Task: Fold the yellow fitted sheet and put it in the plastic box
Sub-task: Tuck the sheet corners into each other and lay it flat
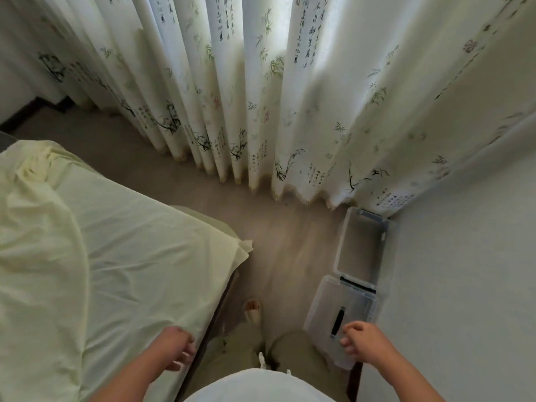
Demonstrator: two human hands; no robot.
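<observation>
Left grip (179, 348) at bed (216, 314) edge, right grip (362, 339) over lid (342, 303); both loosely curled, empty.
We find the yellow fitted sheet (130, 242) spread leftward beside the left grip, long axis running away; the plastic box (338, 256) stands open on our right.

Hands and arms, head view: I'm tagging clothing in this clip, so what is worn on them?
Nothing visible is worn: the left hand and the right hand show no glove, watch, ring or bracelet, and no sleeve reaches into view on either arm.

left hand (177, 350) loose, right hand (361, 338) loosely curled
</observation>
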